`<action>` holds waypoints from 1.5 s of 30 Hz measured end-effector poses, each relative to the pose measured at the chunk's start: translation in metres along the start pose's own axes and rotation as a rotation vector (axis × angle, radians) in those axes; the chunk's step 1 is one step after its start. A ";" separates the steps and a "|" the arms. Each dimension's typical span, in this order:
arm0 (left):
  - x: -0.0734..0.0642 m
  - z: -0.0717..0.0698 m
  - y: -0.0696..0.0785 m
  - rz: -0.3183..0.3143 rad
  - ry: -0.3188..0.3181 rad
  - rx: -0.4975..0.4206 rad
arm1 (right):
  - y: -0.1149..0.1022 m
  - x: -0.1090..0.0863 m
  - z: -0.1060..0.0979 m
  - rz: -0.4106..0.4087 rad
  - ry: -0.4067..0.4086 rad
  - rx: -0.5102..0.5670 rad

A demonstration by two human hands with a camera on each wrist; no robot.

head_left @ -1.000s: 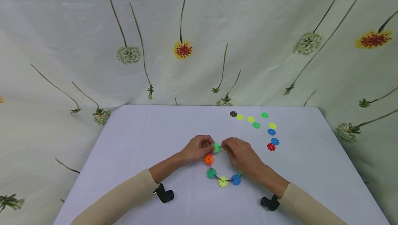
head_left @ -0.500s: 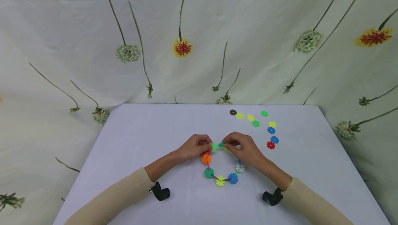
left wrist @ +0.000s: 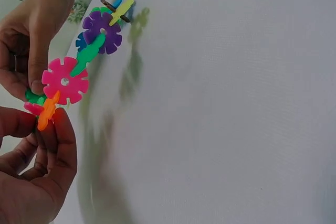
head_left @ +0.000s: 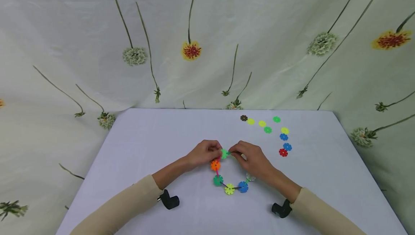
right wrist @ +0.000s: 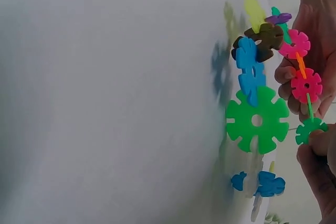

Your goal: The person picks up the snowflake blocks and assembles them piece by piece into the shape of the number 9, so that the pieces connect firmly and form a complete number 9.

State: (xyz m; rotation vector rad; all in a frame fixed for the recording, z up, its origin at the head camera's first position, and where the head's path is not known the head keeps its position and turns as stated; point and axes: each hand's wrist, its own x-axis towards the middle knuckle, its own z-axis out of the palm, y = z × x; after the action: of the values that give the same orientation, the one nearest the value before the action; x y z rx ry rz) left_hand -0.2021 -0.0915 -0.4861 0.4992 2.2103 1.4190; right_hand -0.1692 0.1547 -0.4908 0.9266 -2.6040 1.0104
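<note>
Slotted plastic discs are linked edge to edge into a curved chain, a yellow disc (head_left: 229,189) at its near side. My left hand (head_left: 205,153) pinches the chain by a light green disc (head_left: 224,154), just beyond an orange disc (head_left: 215,165). Opposite it, my right hand (head_left: 251,158) pinches a darker green disc (right wrist: 310,131) between thumb and fingers. That disc meets the light green one; how deep their slots engage cannot be told. Pink discs (left wrist: 65,81) show near the left fingers. A clear disc (head_left: 250,177) is partly covered by my right hand, which hides more of the chain.
Loose discs lie toward the table's back right, among them a brown disc (head_left: 244,118), a red disc (head_left: 283,152) and several yellow, green and blue ones. A flowered cloth (head_left: 175,65) hangs behind the white table (head_left: 146,130).
Half a second ago the right hand's darker green disc was tilted with its face showing; now it is nearly edge-on against the light green disc. The right hand covers more of the clear disc.
</note>
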 end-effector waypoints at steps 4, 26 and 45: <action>0.003 0.001 0.001 0.031 0.003 0.039 | -0.003 -0.001 -0.001 -0.084 0.034 -0.115; 0.009 -0.002 0.003 -0.068 0.059 -0.006 | 0.015 0.008 -0.016 0.353 -0.264 -0.121; 0.005 -0.001 -0.007 -0.165 -0.022 -0.147 | 0.013 0.000 -0.012 0.407 -0.162 0.076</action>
State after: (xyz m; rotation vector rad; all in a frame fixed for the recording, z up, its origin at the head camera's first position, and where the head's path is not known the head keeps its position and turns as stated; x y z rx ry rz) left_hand -0.2074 -0.0918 -0.4929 0.2742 2.0591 1.4662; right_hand -0.1776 0.1705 -0.4892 0.5179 -2.9867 1.1766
